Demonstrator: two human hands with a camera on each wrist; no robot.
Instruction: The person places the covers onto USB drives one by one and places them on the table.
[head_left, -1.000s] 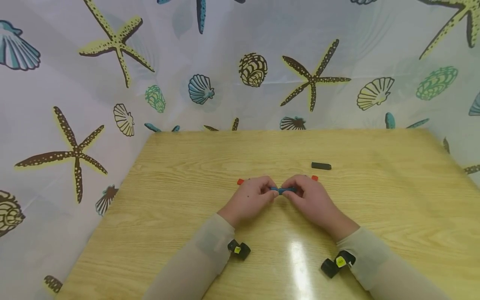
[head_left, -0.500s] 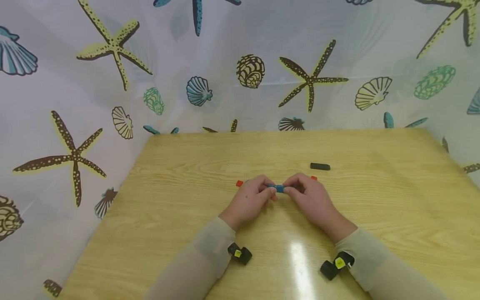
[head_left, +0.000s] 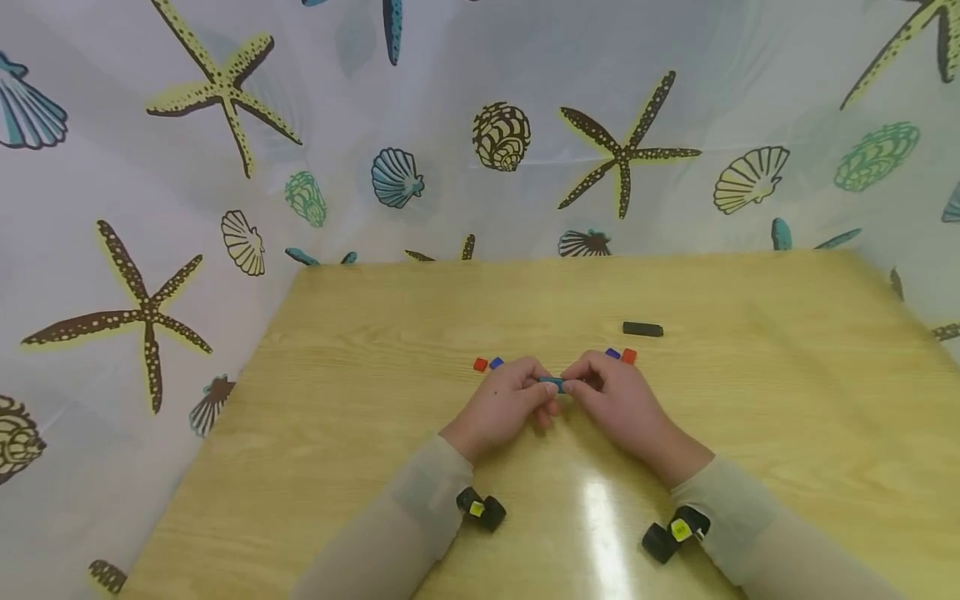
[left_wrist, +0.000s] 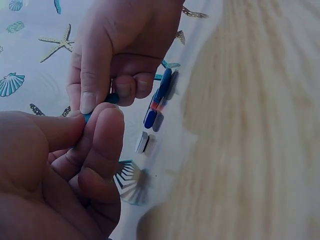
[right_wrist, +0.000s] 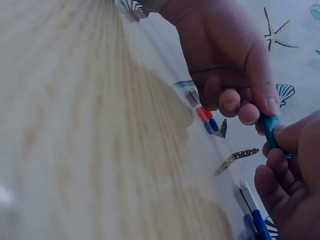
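Observation:
A small, slim blue-teal piece (right_wrist: 270, 131) is held between the two hands, above the table; its exact kind cannot be told. My left hand (head_left: 501, 404) pinches one end with thumb and forefinger, its other fingers hanging below. At the opposite end, the thumb and fingers of my right hand (head_left: 618, 404) pinch the piece. In the head view only a short blue stretch (head_left: 552, 384) shows between the fingertips; the rest is covered. The hands nearly touch each other.
Beyond the left hand lie a red piece (head_left: 480, 364) and a blue piece (head_left: 497, 363). Past the right hand are another blue piece (head_left: 612, 353) and red piece (head_left: 629, 357). A black bar-shaped object (head_left: 642, 329) lies farther back on the wooden table (head_left: 375, 333).
The hands have shifted slightly, uncovering the small blue pieces behind them. The left hand's lower fingers have dropped into view, and less of the held piece shows than half a second ago.

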